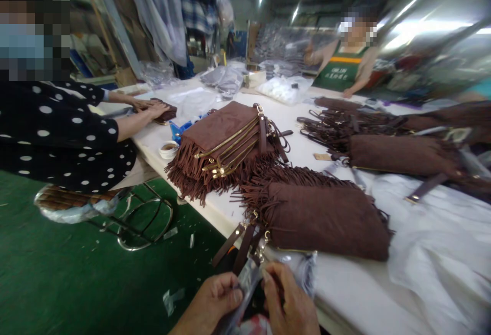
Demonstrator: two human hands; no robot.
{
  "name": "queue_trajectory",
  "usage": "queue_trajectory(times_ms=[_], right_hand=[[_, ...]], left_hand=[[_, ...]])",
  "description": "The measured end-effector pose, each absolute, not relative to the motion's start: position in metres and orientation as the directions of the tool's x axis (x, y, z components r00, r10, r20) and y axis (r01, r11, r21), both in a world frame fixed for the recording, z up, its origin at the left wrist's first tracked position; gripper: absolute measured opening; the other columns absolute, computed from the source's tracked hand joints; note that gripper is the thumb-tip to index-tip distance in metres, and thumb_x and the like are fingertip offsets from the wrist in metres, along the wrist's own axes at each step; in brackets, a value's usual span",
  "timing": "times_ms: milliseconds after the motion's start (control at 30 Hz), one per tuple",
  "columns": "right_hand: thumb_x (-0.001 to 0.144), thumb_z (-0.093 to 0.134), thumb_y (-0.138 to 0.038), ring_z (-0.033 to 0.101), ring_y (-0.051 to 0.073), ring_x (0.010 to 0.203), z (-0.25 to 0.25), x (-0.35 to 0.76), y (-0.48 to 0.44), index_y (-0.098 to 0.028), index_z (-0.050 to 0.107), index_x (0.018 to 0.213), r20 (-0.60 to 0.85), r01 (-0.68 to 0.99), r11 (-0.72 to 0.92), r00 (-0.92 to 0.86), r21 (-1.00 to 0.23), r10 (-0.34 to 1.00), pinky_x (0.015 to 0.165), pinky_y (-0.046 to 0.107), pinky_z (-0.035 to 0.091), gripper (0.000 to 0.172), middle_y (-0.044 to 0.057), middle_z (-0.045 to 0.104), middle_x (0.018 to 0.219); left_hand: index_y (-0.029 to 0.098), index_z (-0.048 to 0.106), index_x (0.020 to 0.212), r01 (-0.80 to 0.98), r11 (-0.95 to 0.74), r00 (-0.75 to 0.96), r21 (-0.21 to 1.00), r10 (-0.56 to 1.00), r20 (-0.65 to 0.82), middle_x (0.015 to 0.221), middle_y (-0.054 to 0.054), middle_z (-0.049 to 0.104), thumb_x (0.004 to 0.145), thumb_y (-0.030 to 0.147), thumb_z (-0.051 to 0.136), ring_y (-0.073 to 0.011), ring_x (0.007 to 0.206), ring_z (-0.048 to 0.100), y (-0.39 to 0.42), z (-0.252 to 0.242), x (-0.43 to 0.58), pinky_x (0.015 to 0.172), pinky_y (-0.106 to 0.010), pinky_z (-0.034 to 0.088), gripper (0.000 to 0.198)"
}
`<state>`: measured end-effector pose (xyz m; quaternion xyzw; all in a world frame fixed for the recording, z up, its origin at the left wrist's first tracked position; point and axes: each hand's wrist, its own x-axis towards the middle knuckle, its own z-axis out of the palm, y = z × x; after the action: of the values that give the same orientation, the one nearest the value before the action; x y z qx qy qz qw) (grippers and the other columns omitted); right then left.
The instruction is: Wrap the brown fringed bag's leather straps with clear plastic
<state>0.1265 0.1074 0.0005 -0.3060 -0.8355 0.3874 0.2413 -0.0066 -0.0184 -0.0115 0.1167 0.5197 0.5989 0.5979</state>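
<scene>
At the table's near edge, my left hand pinches a clear plastic wrap between thumb and fingers. My right hand is closed beside it, its fingertips by the wrap's upper end and just below a gold clasp; what they grip is too small to make out. The clasp hangs from a brown fringed bag lying flat on the table. Dark brown straps with metal fittings dangle over the edge near my left hand.
A stack of brown fringed bags with gold zips stands beyond, next to a roll of tape. More bags and white plastic sheeting lie right. A person in polka dots sits left by a stool; another stands opposite.
</scene>
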Motion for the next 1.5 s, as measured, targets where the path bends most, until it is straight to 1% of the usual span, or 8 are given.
queue_trajectory(times_ms=[100,200,367,700,1067,1267,1400,1500], right_hand=[[0.097,0.037,-0.035,0.064,0.015,0.047,0.006,0.128,0.115,-0.023,0.055,0.121,0.176,0.377,0.528,-0.663,-0.761,0.728,0.048,0.023,0.050,0.032,0.001,0.071,0.073],[0.095,0.033,-0.026,0.071,0.019,0.059,0.009,0.121,0.122,-0.025,0.048,0.137,0.225,0.405,0.648,-0.710,-0.645,0.668,0.052,0.027,0.053,0.044,0.004,0.076,0.086],[0.092,0.035,-0.017,0.074,0.022,0.069,0.008,0.112,0.126,-0.027,0.044,0.142,0.192,0.468,0.698,-0.739,-0.543,0.645,0.056,0.028,0.055,0.052,0.004,0.077,0.093],[0.090,0.034,-0.015,0.073,0.018,0.070,0.005,0.122,0.135,-0.026,0.043,0.144,0.174,0.345,0.659,-0.789,-0.669,0.590,0.064,0.024,0.056,0.056,0.005,0.076,0.097],[0.088,0.032,-0.014,0.070,0.016,0.064,0.002,0.124,0.136,-0.025,0.051,0.137,0.217,0.244,0.590,-0.770,-0.769,0.601,0.057,0.021,0.052,0.054,0.005,0.076,0.088],[0.097,0.032,-0.033,0.066,0.018,0.050,-0.004,0.132,0.128,-0.021,0.050,0.135,0.179,0.257,0.449,-0.667,-0.856,0.723,0.046,0.024,0.050,0.044,0.005,0.072,0.072],[0.094,0.044,-0.050,0.066,0.018,0.049,-0.019,0.136,0.109,-0.024,0.061,0.108,0.120,0.254,0.331,-0.600,-0.909,0.791,0.048,0.023,0.050,0.034,0.001,0.068,0.064],[0.091,0.045,-0.058,0.062,0.016,0.042,-0.027,0.129,0.096,-0.023,0.061,0.100,0.051,0.255,0.246,-0.589,-0.935,0.807,0.042,0.021,0.045,0.040,-0.002,0.064,0.056]], left_hand=[[0.015,0.062,0.077,-0.237,0.346,-0.361,0.908,0.836,-0.413,0.068,0.000,0.057,0.076,0.059,0.068,-0.0147,0.064,0.049,-0.031,-0.001,-0.022,0.059,-0.023,0.035,0.044],[0.014,0.062,0.081,-0.121,0.397,-0.362,0.910,0.836,-0.413,0.074,0.000,0.058,0.084,0.051,0.061,-0.0169,0.072,0.051,-0.036,0.005,-0.032,0.065,-0.024,0.037,0.036],[0.015,0.061,0.080,-0.197,0.373,-0.381,0.907,0.823,-0.422,0.071,0.001,0.056,0.081,0.051,0.063,-0.0152,0.067,0.048,-0.031,-0.002,-0.029,0.062,-0.023,0.035,0.036],[0.014,0.066,0.083,-0.408,0.310,-0.424,0.859,0.769,-0.478,0.062,-0.001,0.062,0.069,0.062,0.072,-0.0131,0.053,0.050,0.000,-0.010,-0.012,0.052,-0.022,0.033,0.050],[0.012,0.069,0.086,-0.564,0.154,-0.468,0.811,0.750,-0.468,0.071,-0.006,0.067,0.069,0.049,0.079,-0.0177,0.065,0.060,0.041,0.016,0.009,0.066,-0.027,0.046,0.042],[0.013,0.069,0.086,-0.533,0.169,-0.505,0.829,0.723,-0.472,0.072,-0.005,0.067,0.066,0.049,0.081,-0.0140,0.061,0.057,0.040,0.019,0.007,0.062,-0.024,0.045,0.044],[0.013,0.068,0.088,-0.501,0.195,-0.528,0.843,0.703,-0.476,0.071,-0.004,0.067,0.064,0.052,0.081,-0.0129,0.060,0.056,0.035,0.015,0.001,0.059,-0.021,0.042,0.048],[0.013,0.067,0.088,-0.449,0.232,-0.540,0.863,0.699,-0.469,0.070,-0.004,0.067,0.063,0.053,0.081,-0.0136,0.059,0.056,0.035,0.010,-0.002,0.056,-0.021,0.039,0.049]])
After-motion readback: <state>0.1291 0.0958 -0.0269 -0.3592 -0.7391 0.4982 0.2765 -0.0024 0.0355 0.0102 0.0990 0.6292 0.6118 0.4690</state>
